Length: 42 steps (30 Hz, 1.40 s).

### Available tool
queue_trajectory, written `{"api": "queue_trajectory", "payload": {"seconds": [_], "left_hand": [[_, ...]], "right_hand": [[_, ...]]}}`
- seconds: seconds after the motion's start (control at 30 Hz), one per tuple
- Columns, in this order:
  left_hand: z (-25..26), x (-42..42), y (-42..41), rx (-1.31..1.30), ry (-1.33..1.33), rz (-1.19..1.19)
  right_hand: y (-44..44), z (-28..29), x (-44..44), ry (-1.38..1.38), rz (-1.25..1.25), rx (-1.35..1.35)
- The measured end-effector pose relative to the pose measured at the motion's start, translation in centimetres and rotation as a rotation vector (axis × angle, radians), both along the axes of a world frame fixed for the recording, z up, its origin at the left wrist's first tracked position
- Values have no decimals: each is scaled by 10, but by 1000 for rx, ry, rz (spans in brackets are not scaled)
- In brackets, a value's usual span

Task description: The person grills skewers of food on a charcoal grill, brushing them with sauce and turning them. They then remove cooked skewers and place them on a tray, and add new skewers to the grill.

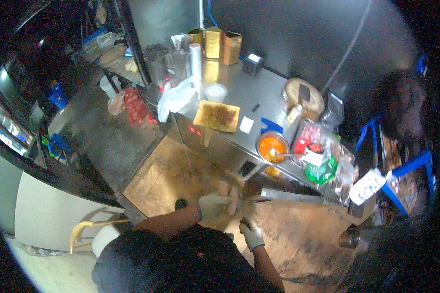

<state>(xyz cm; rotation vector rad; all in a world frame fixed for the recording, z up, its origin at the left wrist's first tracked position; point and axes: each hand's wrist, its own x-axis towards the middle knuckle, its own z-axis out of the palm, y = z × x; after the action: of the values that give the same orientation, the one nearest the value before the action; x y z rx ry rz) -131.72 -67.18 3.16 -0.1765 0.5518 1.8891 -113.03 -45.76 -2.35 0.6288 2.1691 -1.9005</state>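
Note:
My left hand [216, 207], in a pale work glove, reaches forward over the brown floor and is blurred. Whether its fingers hold anything cannot be made out. Lower and to the right, my right hand [252, 235] wears a similar glove with dark fingertips, its fingers curled. I cannot tell if something is inside them. Ahead stands a steel table [249, 95]. Near its front edge sits a metal bowl of orange sauce [271, 147], with a ladle [288, 155] resting in it. A stained, tan square pad [217, 116] juts over that edge.
A round wooden chopping block [310, 97] carries a cleaver-like dark blade. Meat [311, 131] and a green plastic bag [321, 170] crowd the table's right end. Farther left are a white plastic bag [179, 99] and gold tins [213, 43]. A yellow-framed chair [81, 230] stands lower left.

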Motion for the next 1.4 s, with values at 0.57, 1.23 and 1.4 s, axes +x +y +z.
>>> {"api": "queue_trajectory", "payload": {"seconds": [0.57, 1.23, 1.4], "left_hand": [[57, -124, -381, -382, 381, 885], [38, -63, -321, -388, 83, 1691], [55, -78, -288, -370, -230, 1899]], "right_hand": [[-237, 118, -445, 339, 300, 446], [-344, 134, -912, 439, 308, 634], [-359, 118, -929, 438, 360, 888]]}}
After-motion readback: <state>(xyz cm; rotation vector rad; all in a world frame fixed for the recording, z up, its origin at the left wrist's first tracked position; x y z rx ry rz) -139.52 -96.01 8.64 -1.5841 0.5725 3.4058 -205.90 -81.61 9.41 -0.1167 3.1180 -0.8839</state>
